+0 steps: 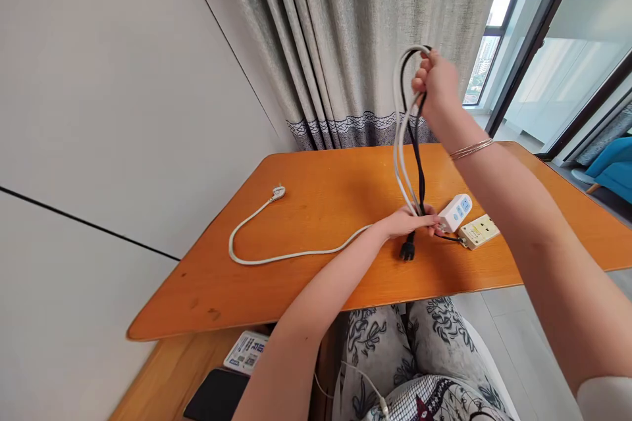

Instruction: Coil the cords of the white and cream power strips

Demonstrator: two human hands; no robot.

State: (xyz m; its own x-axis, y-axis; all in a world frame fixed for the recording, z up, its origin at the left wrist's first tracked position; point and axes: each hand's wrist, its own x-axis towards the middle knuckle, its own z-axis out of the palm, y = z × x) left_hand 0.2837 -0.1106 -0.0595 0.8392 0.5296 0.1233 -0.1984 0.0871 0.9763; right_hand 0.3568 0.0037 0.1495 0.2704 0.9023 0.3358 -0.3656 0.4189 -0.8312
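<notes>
Raised above the table, my right hand (pixel 435 82) is closed around the top of a looped white power cord (pixel 397 138) and black power cord (pixel 419 174). Lower down, my left hand (pixel 412 220) grips the bottom of both cords, its fingers partly hidden. A black plug (pixel 407 248) hangs just below that hand. Right beside its fingertips is a white power strip (pixel 455 212) with blue-marked sockets; whether they touch I cannot tell. A cream power strip (pixel 478 231) lies further right. From my left hand the white cord runs left across the table to a white plug (pixel 278 193).
The orange wooden table (pixel 316 289) has its near edge above my lap. A grey curtain (pixel 365 33) hangs behind it, and a white panel wall (pixel 99 112) stands at left. Below the table's left side are a dark phone-like slab (pixel 217 396) and a printed white card (pixel 245 351).
</notes>
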